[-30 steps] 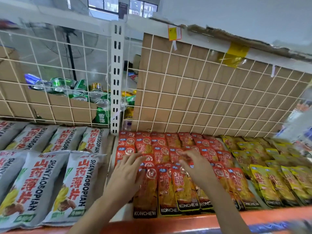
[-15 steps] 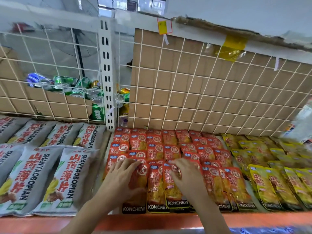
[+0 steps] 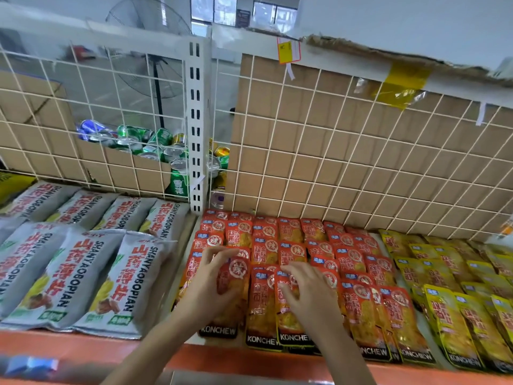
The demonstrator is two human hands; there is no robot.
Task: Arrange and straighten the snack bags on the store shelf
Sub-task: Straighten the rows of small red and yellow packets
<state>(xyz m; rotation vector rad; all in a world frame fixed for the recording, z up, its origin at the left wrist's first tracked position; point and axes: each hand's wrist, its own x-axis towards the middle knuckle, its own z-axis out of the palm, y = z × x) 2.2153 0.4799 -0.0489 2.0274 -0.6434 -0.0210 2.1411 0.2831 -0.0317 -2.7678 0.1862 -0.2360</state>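
Red KONCHEW snack bags [image 3: 358, 309] lie in overlapping rows in the middle of the shelf. My left hand [image 3: 208, 284] sits on the front-left red bag [image 3: 238, 270], with fingers curled over its top left edge and thumb pressed on its face. My right hand [image 3: 308, 293] lies flat with fingers spread on the two neighbouring front red bags [image 3: 262, 304]. Yellow snack bags [image 3: 449, 315] fill the right part of the shelf. Grey SHANYAOBOPIAN bags [image 3: 69, 276] lie on the left.
A white wire grid [image 3: 319, 151] backed with cardboard closes the rear of the shelf. A white slotted post [image 3: 195, 134] divides the two bays. Drink cans [image 3: 155, 145] lie in a box behind the grid. The orange shelf lip [image 3: 249, 359] runs along the front.
Both hands have slid toward the front row of red bags. My left fingers went from flat to curled around the front-left bag. The view has shifted slightly.
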